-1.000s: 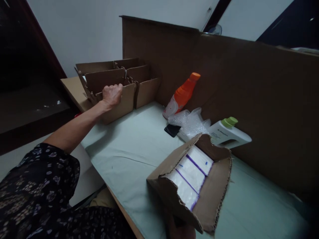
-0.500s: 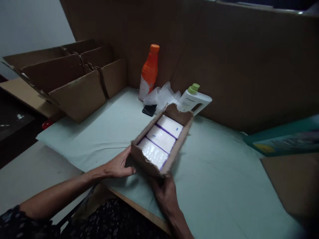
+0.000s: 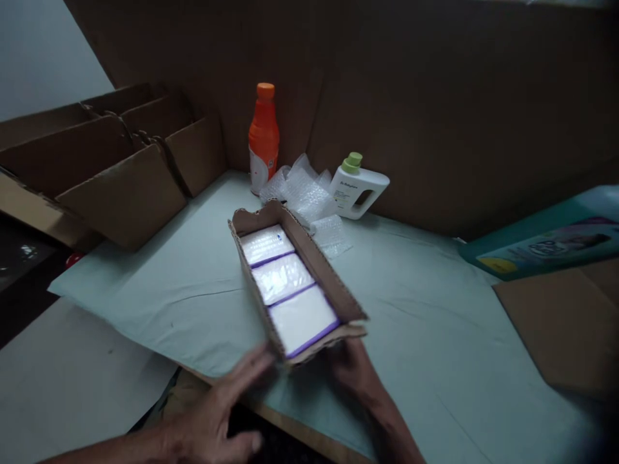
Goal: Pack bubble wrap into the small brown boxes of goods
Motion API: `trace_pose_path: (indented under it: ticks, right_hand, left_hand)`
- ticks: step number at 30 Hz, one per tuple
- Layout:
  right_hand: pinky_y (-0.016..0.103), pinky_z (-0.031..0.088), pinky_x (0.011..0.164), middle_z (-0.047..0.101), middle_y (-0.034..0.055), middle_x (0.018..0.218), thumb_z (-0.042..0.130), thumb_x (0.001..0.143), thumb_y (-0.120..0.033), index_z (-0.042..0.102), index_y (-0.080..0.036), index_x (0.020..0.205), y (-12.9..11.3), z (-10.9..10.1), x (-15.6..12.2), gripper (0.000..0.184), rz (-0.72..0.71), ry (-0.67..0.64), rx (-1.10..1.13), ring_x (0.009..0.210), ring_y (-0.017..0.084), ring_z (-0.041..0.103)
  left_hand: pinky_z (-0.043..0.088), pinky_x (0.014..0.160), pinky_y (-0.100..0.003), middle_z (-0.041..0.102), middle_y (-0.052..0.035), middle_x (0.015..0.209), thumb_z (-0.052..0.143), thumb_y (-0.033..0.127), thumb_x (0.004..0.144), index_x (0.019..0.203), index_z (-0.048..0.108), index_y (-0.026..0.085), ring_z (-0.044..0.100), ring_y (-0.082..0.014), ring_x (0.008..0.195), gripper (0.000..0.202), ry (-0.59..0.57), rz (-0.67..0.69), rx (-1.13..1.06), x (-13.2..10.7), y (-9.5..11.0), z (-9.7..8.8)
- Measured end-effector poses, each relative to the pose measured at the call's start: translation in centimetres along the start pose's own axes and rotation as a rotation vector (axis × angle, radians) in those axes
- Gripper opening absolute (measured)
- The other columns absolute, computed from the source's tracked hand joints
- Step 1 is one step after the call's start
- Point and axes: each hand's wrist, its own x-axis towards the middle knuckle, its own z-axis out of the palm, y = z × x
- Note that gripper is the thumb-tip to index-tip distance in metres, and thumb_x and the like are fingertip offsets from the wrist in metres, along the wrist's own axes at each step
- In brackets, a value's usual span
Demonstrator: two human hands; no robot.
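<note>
A narrow open cardboard box (image 3: 347,296) is in the middle of the view, its near end toward me. Inside it, three white packs with purple edges (image 3: 283,278) lie in a row. My right hand (image 3: 352,368) grips the box at its near right corner, with the fingers hidden under it. Off the near left corner is my left hand (image 3: 227,403), its thumb and fingers spread and blurred. The fingertips come close to the box; whether they touch it I cannot tell.
Behind the box stand an orange bottle (image 3: 264,138), crumpled bubble wrap (image 3: 307,190) and a white jug with a green cap (image 3: 358,187). A divided cardboard carton (image 3: 130,200) is at the left. On the right, a teal bottle (image 3: 546,241) leans above a brown cardboard piece (image 3: 556,322).
The box has turned so its far end points left instead of right. My left hand has moved down and away from its corner. More bubble wrap shows, and the dark phone-like object is hidden.
</note>
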Motion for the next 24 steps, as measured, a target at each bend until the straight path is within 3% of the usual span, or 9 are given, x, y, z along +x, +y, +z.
trace_pose_path:
  ticks: [2,3,5,8,11,14,17,21,24]
  right_hand:
    - [0.045,0.057,0.094,0.074,0.0132,0.120,0.073,0.076,-0.051,0.072,-0.019,0.120,0.7,-3.1,0.3,0.054,0.049,0.136,0.035,0.104,0.030,0.070]
    - [0.046,0.055,0.096,0.072,0.0146,0.124,0.072,0.079,-0.052,0.069,-0.019,0.125,0.9,-4.3,0.1,0.057,0.068,0.228,0.051,0.108,0.030,0.070]
    - [0.046,0.053,0.100,0.071,0.0160,0.126,0.071,0.082,-0.054,0.066,-0.018,0.128,0.9,-5.7,-0.9,0.058,0.125,0.368,0.050,0.112,0.030,0.068]
    - [0.045,0.056,0.097,0.072,0.0160,0.124,0.070,0.084,-0.054,0.066,-0.019,0.131,0.5,-4.2,-3.4,0.059,0.173,0.282,0.002,0.111,0.030,0.069]
    - [0.045,0.055,0.102,0.061,0.0165,0.144,0.072,0.083,-0.052,0.052,-0.020,0.149,0.1,-0.4,-5.3,0.076,0.052,0.144,-0.007,0.127,0.032,0.062]
    - [0.050,0.047,0.112,0.054,0.0175,0.150,0.073,0.080,-0.053,0.044,-0.018,0.154,0.6,0.8,-4.8,0.087,0.004,0.123,0.011,0.137,0.035,0.054]
    - [0.052,0.051,0.107,0.067,0.0159,0.134,0.073,0.076,-0.062,0.061,-0.019,0.141,2.0,-2.8,-1.4,0.079,0.110,0.075,0.116,0.128,0.037,0.061]
    - [0.055,0.053,0.099,0.076,0.0149,0.111,0.080,0.059,-0.067,0.079,-0.020,0.105,3.2,-9.7,7.8,0.066,0.172,-0.088,0.209,0.109,0.040,0.069]
    - [0.054,0.050,0.100,0.074,0.0191,0.115,0.077,0.059,-0.064,0.076,-0.014,0.106,2.7,-10.0,16.6,0.068,0.089,0.123,0.074,0.110,0.037,0.068]
  left_hand:
    - [0.056,0.104,-0.054,0.076,-0.0093,0.120,0.067,0.043,0.081,0.123,0.074,0.035,0.067,-0.0337,0.121,0.043,-0.215,0.102,-0.074,1.2,1.0,-0.6]
    - [0.058,0.100,-0.053,0.078,-0.0089,0.109,0.063,0.041,0.084,0.109,0.079,0.033,0.071,-0.0319,0.112,0.030,-0.191,0.100,-0.093,2.1,1.0,-1.4]
    - [0.060,0.094,-0.051,0.078,-0.0085,0.095,0.056,0.038,0.088,0.091,0.078,0.029,0.073,-0.0289,0.098,0.023,0.147,-0.001,-0.063,4.3,0.3,-3.9]
    - [0.054,0.103,-0.050,0.071,-0.0099,0.119,0.065,0.041,0.080,0.115,0.068,0.025,0.066,-0.0290,0.114,0.039,0.677,-0.121,0.030,8.4,-1.8,-8.8]
    - [0.049,0.110,-0.050,0.059,-0.0134,0.144,0.073,0.042,0.068,0.139,0.053,0.022,0.054,-0.0338,0.135,0.076,0.544,-0.031,-0.070,12.1,-3.2,-11.6]
    - [0.052,0.108,-0.046,0.060,-0.0138,0.142,0.072,0.038,0.070,0.139,0.052,0.020,0.061,-0.0321,0.128,0.074,0.369,-0.016,-0.144,13.3,-3.4,-10.7]
    - [0.053,0.106,-0.045,0.064,-0.0133,0.135,0.070,0.036,0.077,0.135,0.053,0.019,0.065,-0.0301,0.121,0.063,0.411,-0.082,-0.102,11.8,-3.7,-8.4]
    - [0.052,0.107,-0.047,0.068,-0.0124,0.130,0.070,0.041,0.081,0.131,0.056,0.021,0.065,-0.0311,0.122,0.055,0.453,-0.118,-0.029,10.0,-4.2,-6.9]
    - [0.054,0.105,-0.048,0.069,-0.0126,0.129,0.070,0.044,0.080,0.127,0.060,0.022,0.065,-0.0331,0.122,0.052,0.486,-0.143,0.036,10.1,-4.5,-6.7]
